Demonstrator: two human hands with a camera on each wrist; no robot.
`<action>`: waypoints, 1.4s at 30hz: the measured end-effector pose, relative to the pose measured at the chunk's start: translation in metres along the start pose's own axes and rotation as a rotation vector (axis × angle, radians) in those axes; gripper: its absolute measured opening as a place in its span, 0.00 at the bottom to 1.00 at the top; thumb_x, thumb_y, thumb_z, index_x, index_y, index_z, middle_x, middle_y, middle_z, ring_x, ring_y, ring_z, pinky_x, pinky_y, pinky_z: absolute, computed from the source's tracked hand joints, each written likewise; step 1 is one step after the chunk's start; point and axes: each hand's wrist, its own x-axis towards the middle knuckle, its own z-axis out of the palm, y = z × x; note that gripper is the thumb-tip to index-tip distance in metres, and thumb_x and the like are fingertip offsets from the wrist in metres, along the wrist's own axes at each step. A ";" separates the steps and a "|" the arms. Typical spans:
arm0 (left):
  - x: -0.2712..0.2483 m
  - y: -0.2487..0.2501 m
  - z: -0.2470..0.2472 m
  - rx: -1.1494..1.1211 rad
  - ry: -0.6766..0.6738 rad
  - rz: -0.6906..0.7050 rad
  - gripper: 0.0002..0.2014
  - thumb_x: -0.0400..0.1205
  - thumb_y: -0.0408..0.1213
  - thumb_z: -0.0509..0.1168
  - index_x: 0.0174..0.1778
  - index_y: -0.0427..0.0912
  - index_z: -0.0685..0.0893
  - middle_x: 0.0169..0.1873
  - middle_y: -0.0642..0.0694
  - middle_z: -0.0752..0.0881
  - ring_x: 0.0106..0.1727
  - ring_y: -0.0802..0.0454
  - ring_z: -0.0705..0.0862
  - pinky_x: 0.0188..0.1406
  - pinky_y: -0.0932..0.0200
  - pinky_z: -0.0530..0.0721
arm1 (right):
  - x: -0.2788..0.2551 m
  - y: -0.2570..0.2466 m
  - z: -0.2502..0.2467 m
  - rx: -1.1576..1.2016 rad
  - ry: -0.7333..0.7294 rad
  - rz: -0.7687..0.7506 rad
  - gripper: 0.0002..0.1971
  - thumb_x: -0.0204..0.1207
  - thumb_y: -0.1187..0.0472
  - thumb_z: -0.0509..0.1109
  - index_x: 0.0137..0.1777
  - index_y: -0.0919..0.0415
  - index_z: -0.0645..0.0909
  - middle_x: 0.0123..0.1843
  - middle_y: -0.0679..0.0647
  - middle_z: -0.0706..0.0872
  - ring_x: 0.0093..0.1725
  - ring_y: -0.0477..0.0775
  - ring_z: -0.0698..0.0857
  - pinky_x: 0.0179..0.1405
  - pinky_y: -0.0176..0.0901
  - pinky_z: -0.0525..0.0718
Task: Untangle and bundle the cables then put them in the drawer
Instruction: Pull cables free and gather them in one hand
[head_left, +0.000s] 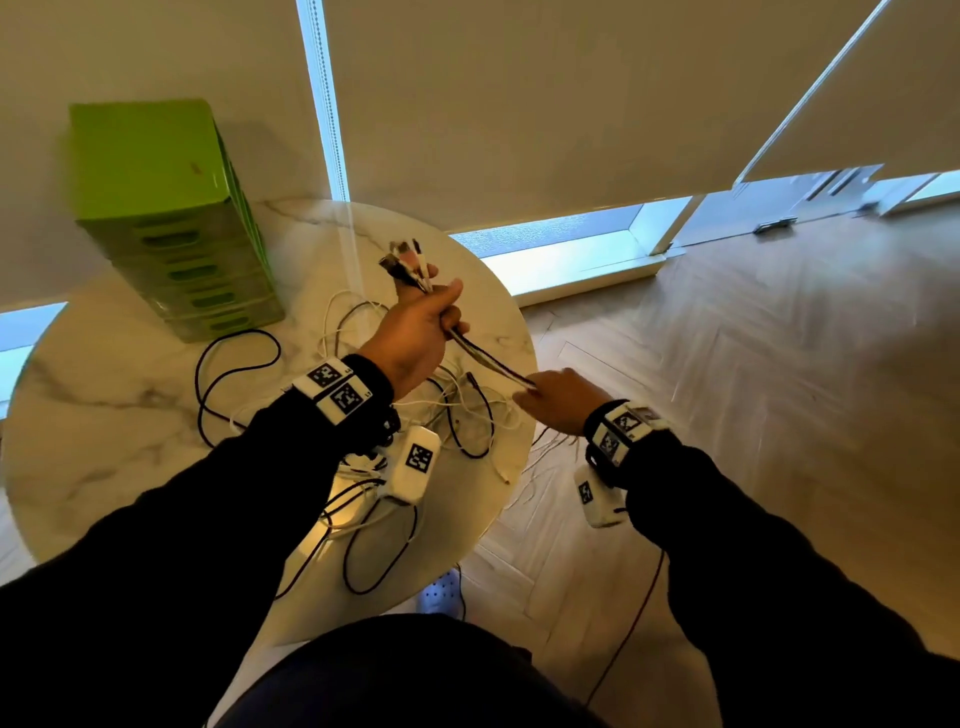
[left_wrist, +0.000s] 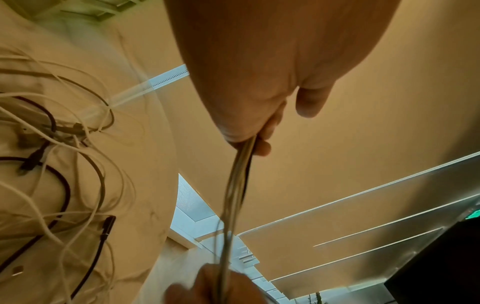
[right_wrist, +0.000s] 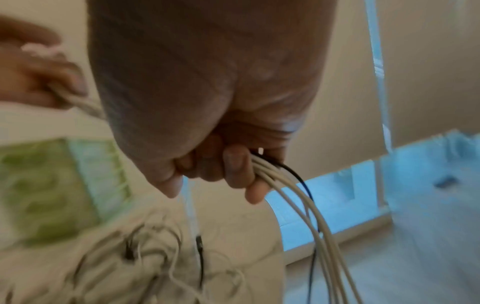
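My left hand (head_left: 423, 322) grips a bunch of white and black cables (head_left: 488, 358) above the round marble table (head_left: 119, 395), with their plug ends (head_left: 408, 262) sticking up past the fist. The bunch runs taut down to my right hand (head_left: 556, 400), which is closed around it by the table's right edge. In the right wrist view the cables (right_wrist: 298, 197) leave my right hand (right_wrist: 233, 164) and hang down toward the floor. The left wrist view shows my left hand (left_wrist: 259, 115) pinching the strands (left_wrist: 236, 185). More cables (head_left: 457, 415) lie tangled on the table. The green drawer unit (head_left: 171, 218) stands at the back left, its drawers shut.
The loose tangle (left_wrist: 52, 164) spreads over the table's middle and front, with one black loop (head_left: 234, 374) near the drawer unit. Cable ends trail over the table's right edge onto the wooden floor (head_left: 753, 364). Roller blinds (head_left: 519, 104) hang behind the table.
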 end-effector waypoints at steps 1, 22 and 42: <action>0.002 0.000 0.002 0.003 0.044 0.027 0.13 0.88 0.27 0.59 0.51 0.52 0.67 0.34 0.52 0.71 0.29 0.57 0.69 0.40 0.58 0.76 | -0.003 -0.005 0.007 -0.109 -0.014 -0.060 0.14 0.87 0.51 0.58 0.53 0.61 0.79 0.45 0.59 0.87 0.46 0.64 0.88 0.43 0.52 0.85; -0.015 -0.020 -0.073 -0.121 0.381 0.109 0.11 0.93 0.46 0.52 0.46 0.50 0.70 0.24 0.54 0.62 0.25 0.57 0.60 0.26 0.63 0.67 | 0.015 -0.046 0.089 0.133 -0.202 -0.050 0.10 0.81 0.59 0.60 0.60 0.52 0.65 0.53 0.61 0.86 0.50 0.68 0.86 0.47 0.55 0.83; -0.007 0.006 -0.132 0.074 0.599 -0.009 0.20 0.89 0.39 0.59 0.29 0.48 0.69 0.19 0.55 0.63 0.19 0.57 0.59 0.19 0.62 0.57 | 0.144 -0.079 0.024 -0.075 -0.084 -0.261 0.25 0.83 0.55 0.65 0.78 0.62 0.71 0.76 0.63 0.72 0.73 0.67 0.75 0.72 0.58 0.75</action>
